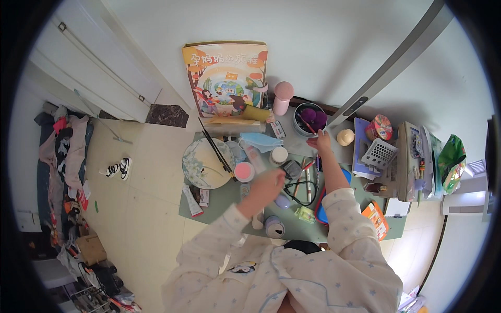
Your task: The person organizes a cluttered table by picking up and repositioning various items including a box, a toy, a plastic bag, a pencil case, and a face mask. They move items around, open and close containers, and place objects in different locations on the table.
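Note:
My right hand (pixel 321 141) reaches to the near rim of a round container (pixel 296 127) at the back of the table, with its fingers at the end of a red pen or pencil (pixel 306 123). Purple fluffy balls (pixel 314 116) sit inside that container. Whether the fingers grip the pen cannot be told. My left hand (pixel 264 191) hovers over the middle of the table, blurred, its fingers bent; nothing in it can be made out. Around it lie a pink round jar (pixel 244 171), a dark glass jar (pixel 291 169), a lilac egg-shaped thing (pixel 282 201) and a black cable (pixel 300 193).
A round floral fan (pixel 207 164) with black sticks lies at the left. Behind stand a large picture box (pixel 229 78) and a pink bottle (pixel 283 98). A blue face mask (pixel 261 141), a white-lidded jar (pixel 278 155) and an open can (pixel 274 227) are on the table. Folders (pixel 366 148) stand right.

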A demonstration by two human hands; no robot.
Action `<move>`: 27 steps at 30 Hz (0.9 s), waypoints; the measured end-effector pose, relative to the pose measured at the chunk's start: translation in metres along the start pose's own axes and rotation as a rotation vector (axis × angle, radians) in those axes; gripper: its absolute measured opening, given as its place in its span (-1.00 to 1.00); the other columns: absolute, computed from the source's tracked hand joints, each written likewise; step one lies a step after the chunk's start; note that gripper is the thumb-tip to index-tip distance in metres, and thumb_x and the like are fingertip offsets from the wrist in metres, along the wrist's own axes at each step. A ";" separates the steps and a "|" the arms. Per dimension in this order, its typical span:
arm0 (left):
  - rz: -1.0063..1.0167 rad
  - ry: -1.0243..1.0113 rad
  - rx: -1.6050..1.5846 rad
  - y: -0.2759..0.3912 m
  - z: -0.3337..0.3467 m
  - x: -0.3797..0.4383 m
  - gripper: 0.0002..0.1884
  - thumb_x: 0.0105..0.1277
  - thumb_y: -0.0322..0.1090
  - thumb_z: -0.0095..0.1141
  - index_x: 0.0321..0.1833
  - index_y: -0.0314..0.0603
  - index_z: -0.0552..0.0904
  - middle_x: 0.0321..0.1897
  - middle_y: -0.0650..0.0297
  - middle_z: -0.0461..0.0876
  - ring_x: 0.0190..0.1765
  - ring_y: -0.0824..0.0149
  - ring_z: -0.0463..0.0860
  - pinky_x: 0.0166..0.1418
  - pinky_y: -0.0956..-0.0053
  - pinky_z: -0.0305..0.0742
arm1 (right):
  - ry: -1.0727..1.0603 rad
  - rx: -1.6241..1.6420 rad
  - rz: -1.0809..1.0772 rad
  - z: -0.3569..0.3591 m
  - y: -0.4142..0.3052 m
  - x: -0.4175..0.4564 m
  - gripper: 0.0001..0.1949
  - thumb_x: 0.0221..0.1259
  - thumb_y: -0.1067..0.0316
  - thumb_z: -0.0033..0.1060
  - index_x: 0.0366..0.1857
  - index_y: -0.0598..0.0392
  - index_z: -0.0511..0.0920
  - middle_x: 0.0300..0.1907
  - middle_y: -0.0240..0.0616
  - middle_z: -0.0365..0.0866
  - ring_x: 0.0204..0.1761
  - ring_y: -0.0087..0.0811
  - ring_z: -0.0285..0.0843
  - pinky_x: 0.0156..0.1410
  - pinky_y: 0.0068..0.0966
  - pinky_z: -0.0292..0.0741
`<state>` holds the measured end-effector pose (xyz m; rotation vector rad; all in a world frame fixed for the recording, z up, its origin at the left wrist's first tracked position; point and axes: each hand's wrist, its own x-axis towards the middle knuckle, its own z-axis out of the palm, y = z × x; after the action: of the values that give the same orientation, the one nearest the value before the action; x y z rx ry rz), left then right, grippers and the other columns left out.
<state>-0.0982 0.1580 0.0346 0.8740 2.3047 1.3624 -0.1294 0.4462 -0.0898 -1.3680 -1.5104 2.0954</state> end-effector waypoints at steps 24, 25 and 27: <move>0.501 -0.229 0.503 -0.119 -0.001 0.221 -0.86 0.07 -0.30 0.04 -0.41 -0.19 0.58 -0.51 0.08 0.53 -0.36 0.06 0.54 -0.28 0.23 0.40 | -0.114 -0.056 -0.181 -0.080 0.020 -0.244 -0.61 0.22 0.41 -0.27 0.15 0.12 0.16 -0.29 -0.18 0.55 -0.28 -0.44 0.52 -0.16 -0.57 0.46; 0.470 -0.168 0.448 -0.113 -0.005 0.217 -0.85 0.07 -0.28 0.06 -0.39 -0.20 0.57 -0.52 0.07 0.53 -0.37 0.04 0.54 -0.29 0.22 0.39 | -0.136 -0.076 -0.198 -0.075 0.018 -0.243 -0.62 0.22 0.41 -0.26 0.14 0.13 0.18 -0.29 -0.18 0.55 -0.28 -0.44 0.52 -0.16 -0.58 0.46; 0.361 -0.142 0.354 -0.100 -0.012 0.208 -0.82 0.06 -0.27 0.09 -0.38 -0.24 0.56 -0.52 0.03 0.52 -0.37 0.03 0.53 -0.30 0.24 0.38 | -0.180 -0.078 -0.212 -0.066 0.015 -0.242 -0.63 0.21 0.40 -0.25 0.13 0.14 0.20 -0.28 -0.18 0.55 -0.27 -0.44 0.52 -0.15 -0.56 0.47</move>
<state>-0.2966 0.2495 -0.0400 1.5055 2.3928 0.9813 0.0580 0.3273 0.0287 -1.0130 -1.7388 2.0912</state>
